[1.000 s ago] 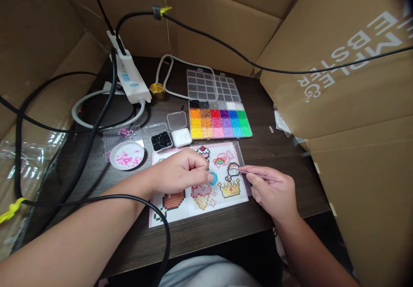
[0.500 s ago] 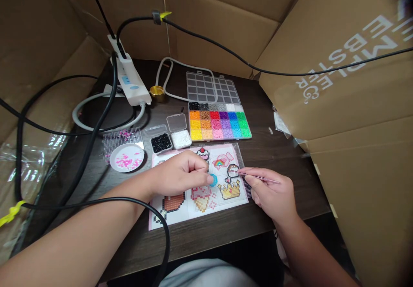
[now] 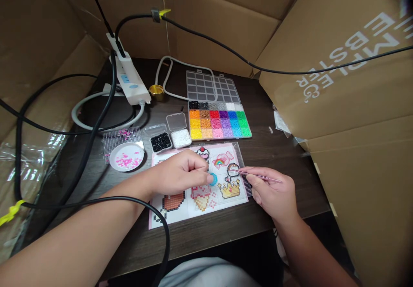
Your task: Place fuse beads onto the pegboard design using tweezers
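A printed pattern sheet (image 3: 179, 219) lies beneath the curled left hand (image 3: 180, 171), whose grip I cannot tell. At the sheet's right edge, the right hand (image 3: 274, 190) pinches tweezers (image 3: 264, 177); beyond it on the bench (image 3: 206, 233) sits a bead case (image 3: 220, 121).

The dark wood-grain worktop (image 3: 280, 153) carries a pattern sheet (image 3: 180, 216) beneath the left hand (image 3: 183, 171). Beyond that hand sit a black-bead box (image 3: 161, 151), a white-bead box (image 3: 182, 146) and a many-coloured bead case (image 3: 220, 139); farther off, a gold cup (image 3: 157, 94) and a power strip (image 3: 134, 87); left of it, a pegboard (image 3: 137, 135) overlapped by a white dish (image 3: 139, 165).
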Demonstrator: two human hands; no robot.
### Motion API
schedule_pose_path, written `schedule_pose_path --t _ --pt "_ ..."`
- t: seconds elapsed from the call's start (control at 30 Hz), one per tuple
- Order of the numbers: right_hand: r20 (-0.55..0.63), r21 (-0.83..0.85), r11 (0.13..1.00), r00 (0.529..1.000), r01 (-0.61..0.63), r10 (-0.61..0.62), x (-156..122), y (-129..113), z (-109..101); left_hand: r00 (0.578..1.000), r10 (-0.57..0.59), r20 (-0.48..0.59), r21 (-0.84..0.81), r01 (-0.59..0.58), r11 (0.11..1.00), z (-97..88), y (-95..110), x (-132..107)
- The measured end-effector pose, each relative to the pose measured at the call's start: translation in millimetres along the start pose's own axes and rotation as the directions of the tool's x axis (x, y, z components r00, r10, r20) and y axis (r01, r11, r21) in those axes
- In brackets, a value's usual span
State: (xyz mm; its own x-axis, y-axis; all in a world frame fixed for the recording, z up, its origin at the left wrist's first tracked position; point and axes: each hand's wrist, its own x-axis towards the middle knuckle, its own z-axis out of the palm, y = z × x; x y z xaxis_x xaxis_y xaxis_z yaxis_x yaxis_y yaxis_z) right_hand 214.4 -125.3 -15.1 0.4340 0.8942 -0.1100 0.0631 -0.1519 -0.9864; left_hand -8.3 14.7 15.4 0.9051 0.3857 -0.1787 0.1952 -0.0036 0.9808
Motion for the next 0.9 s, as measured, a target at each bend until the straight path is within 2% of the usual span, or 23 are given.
schedule_pose_path --t 0.4,0.63,0.77,0.9 --pt "-0.001 -0.013 1.0 1.0 -0.015 0.015 1.1 0.9 -1.1 1.0 0.004 0.008 0.012 -0.004 1.0 0.0 0.3 0.2" --pt "0.005 0.057 0.998 1.0 -0.018 0.018 2.7 -5.1 -1.3 1.0 -0.016 -0.004 -0.008 0.016 1.0 0.4 -1.7 -1.3" --pt "0.01 0.056 0.995 0.996 0.086 -0.087 27.9 -31.4 2.9 1.0 -0.031 -0.004 0.008 0.031 0.999 0.8 -1.6 -3.9" --pt "-0.029 0.052 0.972 0.973 0.228 -0.227 76.4 -64.1 24.6 0.999 -0.025 -0.023 0.004 0.025 1.0 0.2 -1.8 -5.6"
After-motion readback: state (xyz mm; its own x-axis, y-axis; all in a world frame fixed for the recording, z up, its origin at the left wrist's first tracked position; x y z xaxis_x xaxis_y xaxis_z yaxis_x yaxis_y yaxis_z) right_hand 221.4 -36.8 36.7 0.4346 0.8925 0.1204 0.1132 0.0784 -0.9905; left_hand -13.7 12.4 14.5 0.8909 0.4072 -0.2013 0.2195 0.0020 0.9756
